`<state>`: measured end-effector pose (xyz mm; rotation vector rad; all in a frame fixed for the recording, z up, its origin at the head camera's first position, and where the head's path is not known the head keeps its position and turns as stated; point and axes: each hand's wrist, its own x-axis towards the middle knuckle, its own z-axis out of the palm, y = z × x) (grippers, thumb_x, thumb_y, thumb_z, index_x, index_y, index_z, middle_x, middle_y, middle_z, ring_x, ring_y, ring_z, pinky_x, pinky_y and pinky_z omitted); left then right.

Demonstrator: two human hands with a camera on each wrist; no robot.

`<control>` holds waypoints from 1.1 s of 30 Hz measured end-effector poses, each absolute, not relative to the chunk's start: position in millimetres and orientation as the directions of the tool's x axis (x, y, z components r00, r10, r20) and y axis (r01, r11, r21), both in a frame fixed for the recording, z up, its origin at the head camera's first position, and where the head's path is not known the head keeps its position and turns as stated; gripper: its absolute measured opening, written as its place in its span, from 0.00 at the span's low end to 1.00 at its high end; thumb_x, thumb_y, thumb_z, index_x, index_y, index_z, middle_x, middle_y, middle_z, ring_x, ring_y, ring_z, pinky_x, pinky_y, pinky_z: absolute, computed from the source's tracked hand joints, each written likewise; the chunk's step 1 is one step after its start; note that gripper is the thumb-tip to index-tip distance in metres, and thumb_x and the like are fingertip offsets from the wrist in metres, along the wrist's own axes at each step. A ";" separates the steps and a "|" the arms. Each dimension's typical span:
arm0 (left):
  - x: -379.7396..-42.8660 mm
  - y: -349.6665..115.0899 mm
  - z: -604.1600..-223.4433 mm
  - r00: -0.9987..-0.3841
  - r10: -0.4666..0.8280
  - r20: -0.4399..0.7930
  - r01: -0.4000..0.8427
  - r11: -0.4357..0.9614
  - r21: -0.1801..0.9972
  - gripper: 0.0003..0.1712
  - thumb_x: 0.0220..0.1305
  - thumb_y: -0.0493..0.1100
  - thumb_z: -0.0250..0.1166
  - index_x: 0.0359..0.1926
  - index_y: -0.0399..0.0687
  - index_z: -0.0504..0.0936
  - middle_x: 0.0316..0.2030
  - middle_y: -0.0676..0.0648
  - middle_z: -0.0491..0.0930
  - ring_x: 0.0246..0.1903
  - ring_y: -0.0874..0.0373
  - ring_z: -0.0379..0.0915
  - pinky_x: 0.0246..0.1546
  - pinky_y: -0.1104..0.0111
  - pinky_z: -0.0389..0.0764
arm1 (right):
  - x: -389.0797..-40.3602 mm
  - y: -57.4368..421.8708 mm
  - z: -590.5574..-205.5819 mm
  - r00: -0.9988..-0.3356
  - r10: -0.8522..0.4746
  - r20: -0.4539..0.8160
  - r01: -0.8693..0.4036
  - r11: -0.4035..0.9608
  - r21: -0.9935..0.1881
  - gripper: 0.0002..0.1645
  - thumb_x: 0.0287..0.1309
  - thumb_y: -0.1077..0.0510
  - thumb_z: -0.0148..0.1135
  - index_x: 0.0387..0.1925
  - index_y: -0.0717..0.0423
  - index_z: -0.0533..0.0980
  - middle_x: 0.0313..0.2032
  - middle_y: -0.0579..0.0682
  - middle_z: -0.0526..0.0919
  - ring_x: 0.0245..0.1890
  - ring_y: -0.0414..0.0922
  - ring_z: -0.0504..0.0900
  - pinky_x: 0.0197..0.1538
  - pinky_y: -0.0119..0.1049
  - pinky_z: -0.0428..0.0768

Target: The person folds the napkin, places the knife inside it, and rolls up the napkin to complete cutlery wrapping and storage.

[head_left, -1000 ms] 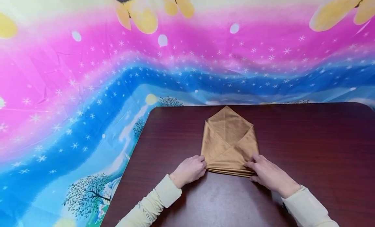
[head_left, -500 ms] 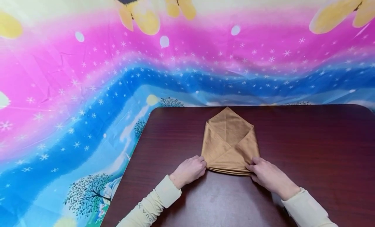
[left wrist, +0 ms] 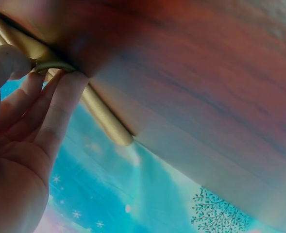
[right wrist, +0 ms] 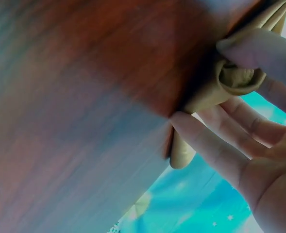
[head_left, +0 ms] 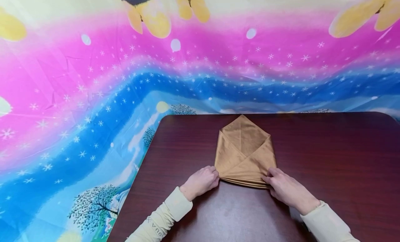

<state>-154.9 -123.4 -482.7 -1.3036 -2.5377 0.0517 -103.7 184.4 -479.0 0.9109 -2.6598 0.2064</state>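
Note:
A golden-brown satin napkin [head_left: 247, 155] lies folded near the far side of the table, its peak pointing away and layered folds along the near edge. At its near left corner, my left hand [head_left: 201, 181] pinches the fabric. The left wrist view shows the thumb and fingertips of that hand [left wrist: 31, 131] meeting at the napkin's end [left wrist: 28, 46]. My right hand [head_left: 289, 188] grips the near right corner. In the right wrist view, a rolled end of the napkin [right wrist: 237, 80] sits between the thumb and fingers of that hand [right wrist: 259, 131].
The dark red-brown wooden table [head_left: 331, 158] has rounded far corners. Behind it and along its left side hangs a printed backdrop [head_left: 200, 61] in pink and blue with snowflakes and trees. Pale sleeves [head_left: 179, 203] cover both forearms.
My right hand's fingers have drawn in from the napkin's top surface to its near right corner. The left hand stays at its corner with barely any shift.

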 end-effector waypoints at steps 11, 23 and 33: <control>-155.8 -127.0 -485.8 -0.543 0.798 0.261 0.807 0.582 -0.102 0.06 0.56 0.39 0.63 0.24 0.49 0.77 0.24 0.54 0.76 0.27 0.61 0.75 0.33 0.72 0.77 | -104.7 183.3 -484.3 -0.751 -0.561 0.348 -0.610 0.792 -0.041 0.11 0.35 0.67 0.71 0.23 0.53 0.78 0.26 0.44 0.73 0.24 0.42 0.74 0.28 0.36 0.75; -163.8 -128.4 -484.5 -0.627 0.740 0.244 0.777 0.615 0.130 0.06 0.56 0.37 0.61 0.26 0.50 0.74 0.24 0.57 0.72 0.25 0.66 0.68 0.30 0.78 0.72 | -105.1 188.9 -482.4 -0.781 -0.519 0.348 -0.574 0.815 -0.073 0.13 0.38 0.67 0.70 0.23 0.53 0.72 0.22 0.44 0.70 0.22 0.45 0.74 0.26 0.38 0.74; -173.2 -127.2 -482.6 -0.705 0.686 0.179 0.701 0.634 0.326 0.04 0.59 0.36 0.58 0.29 0.49 0.75 0.27 0.56 0.76 0.27 0.67 0.71 0.30 0.79 0.72 | -107.5 191.7 -479.4 -0.809 -0.487 0.328 -0.545 0.831 -0.111 0.12 0.46 0.67 0.66 0.25 0.54 0.70 0.20 0.44 0.71 0.24 0.47 0.77 0.28 0.40 0.75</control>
